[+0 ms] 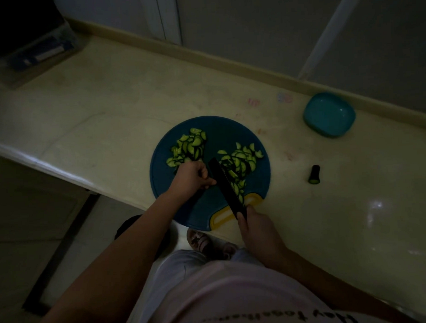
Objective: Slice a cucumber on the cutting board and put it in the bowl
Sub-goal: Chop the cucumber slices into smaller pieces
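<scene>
A round blue cutting board point(220, 129) with a yellow handle lies on the pale counter. Two heaps of cucumber slices sit on it, one at the left point(188, 147) and one at the right point(241, 160). My right hand point(257, 228) grips the handle of a black knife point(226, 182), whose blade lies across the board beside the right heap. My left hand point(194, 177) has its fingers curled on the board against the blade; what it holds is hidden. A teal bowl point(330, 113) stands empty at the back right.
A dark cucumber end piece point(314, 174) lies on the counter right of the board. A clear box with blue contents point(38, 52) sits at the far left. The counter's front edge runs diagonally at left, with floor and my feet below.
</scene>
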A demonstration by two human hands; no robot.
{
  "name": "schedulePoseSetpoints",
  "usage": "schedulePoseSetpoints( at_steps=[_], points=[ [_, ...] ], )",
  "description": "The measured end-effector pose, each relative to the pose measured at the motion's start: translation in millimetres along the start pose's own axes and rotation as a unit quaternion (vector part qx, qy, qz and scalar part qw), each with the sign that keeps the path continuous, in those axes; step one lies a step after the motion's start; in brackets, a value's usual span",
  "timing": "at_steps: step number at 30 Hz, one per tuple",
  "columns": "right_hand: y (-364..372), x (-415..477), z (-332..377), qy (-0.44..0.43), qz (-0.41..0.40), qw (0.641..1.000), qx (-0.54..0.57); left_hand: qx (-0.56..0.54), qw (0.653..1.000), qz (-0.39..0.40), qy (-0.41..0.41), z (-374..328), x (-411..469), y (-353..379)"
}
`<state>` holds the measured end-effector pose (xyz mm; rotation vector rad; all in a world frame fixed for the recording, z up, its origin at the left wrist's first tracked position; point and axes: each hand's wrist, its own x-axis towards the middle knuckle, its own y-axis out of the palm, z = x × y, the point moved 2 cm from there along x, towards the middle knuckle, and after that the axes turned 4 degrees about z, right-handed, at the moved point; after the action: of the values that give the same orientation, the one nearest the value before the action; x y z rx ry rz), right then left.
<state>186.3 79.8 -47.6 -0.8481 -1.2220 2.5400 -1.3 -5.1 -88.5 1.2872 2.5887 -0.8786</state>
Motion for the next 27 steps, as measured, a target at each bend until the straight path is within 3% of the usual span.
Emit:
schedulePoseSetpoints(
  at_steps=[12,27],
  points=[
    [-0.7,2.2,-1.0,0.008,0.005,1.0,0.006,0.053,0.997,0.027,0.045,-4.2,2.9,-4.6],
    [5.3,6.6,-0.1,0.012,0.021,1.0,0.005,0.067,0.996,0.039,0.036,-9.8,4.3,-6.3]
  ],
)
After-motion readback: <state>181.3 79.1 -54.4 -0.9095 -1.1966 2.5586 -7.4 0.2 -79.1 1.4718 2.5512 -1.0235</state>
